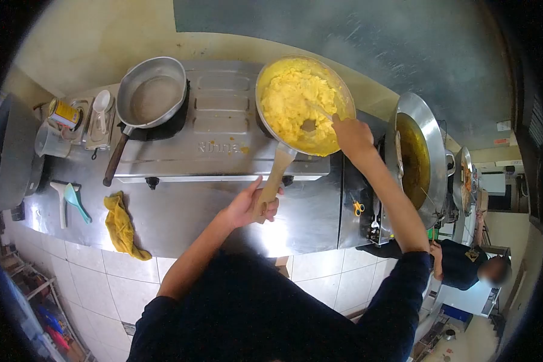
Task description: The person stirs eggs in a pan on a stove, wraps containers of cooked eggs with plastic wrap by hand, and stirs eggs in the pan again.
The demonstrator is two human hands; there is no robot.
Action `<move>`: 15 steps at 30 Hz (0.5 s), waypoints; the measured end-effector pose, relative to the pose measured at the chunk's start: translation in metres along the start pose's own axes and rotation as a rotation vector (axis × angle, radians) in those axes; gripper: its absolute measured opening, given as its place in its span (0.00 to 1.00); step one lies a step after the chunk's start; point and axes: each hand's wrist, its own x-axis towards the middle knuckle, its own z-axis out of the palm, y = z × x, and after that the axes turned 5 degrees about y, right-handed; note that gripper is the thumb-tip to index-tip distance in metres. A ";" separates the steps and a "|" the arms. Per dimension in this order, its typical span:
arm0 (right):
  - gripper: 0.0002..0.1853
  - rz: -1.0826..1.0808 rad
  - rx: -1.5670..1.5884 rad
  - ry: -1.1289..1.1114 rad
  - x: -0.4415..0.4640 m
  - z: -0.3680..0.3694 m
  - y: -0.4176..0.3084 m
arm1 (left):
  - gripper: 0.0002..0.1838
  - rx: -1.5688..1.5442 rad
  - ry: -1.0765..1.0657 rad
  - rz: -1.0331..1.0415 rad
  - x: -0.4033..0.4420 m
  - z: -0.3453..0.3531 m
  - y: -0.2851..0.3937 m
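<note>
A pan (347,99) full of yellow scrambled-egg-like food (295,93) sits on the right side of the silver stove (220,136). My left hand (251,204) is wrapped round the pan's pale handle (273,184), which points toward me. Over the pan's right rim, my right hand (353,136) is closed on a utensil (321,111) whose far end reaches into the yellow food. The tip of that utensil is hidden in the food.
An empty grey pan (157,93) rests on the left burner. A yellow cloth (122,226), a teal utensil (75,202) and orange-handled scissors (358,208) lie on the counter. A large wok (431,166) stands at right; beyond it is another person (461,262).
</note>
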 end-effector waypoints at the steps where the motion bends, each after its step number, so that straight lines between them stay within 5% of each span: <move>1: 0.11 -0.095 0.017 0.017 -0.009 -0.014 0.005 | 0.28 0.006 -0.002 -0.005 0.016 -0.019 -0.008; 3: 0.12 -0.160 0.001 -0.023 -0.031 -0.054 0.010 | 0.28 0.350 0.216 -0.094 0.053 -0.054 -0.027; 5: 0.12 -0.198 -0.007 -0.144 -0.055 -0.073 0.004 | 0.28 0.235 0.110 -0.113 0.082 -0.093 -0.043; 7: 0.11 -0.159 -0.005 -0.211 -0.070 -0.077 -0.006 | 0.27 -0.013 0.385 0.222 0.114 -0.111 -0.067; 11: 0.14 -0.063 0.039 -0.152 -0.081 -0.065 0.017 | 0.23 -0.171 0.726 0.419 0.136 -0.097 -0.084; 15: 0.16 -0.190 -0.002 -0.005 -0.075 -0.077 0.069 | 0.23 0.205 0.810 0.517 0.144 -0.127 -0.088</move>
